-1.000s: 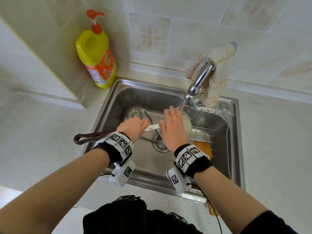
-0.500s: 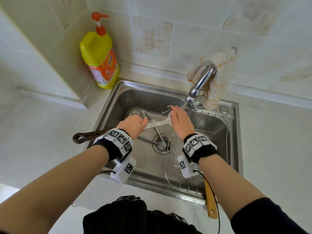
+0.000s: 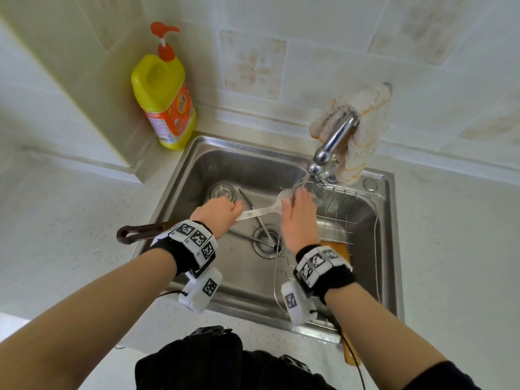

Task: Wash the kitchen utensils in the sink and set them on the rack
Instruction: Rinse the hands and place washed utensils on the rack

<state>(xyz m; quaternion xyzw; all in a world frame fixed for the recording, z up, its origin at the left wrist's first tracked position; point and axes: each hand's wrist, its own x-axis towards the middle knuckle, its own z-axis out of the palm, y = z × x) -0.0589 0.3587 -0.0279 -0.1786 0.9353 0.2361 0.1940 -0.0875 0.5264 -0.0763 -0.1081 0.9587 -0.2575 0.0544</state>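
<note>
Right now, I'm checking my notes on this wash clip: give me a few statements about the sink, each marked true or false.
1. The left hand holds the spoon by its handle. True.
2. The soap bottle stands right of the faucet. False: it stands left of it, on the counter.
3. A cloth hangs over the faucet. True.
4. The rack holds nothing. False: a wooden spatula lies in it.
5. The right hand touches the spoon's bowl. True.
</note>
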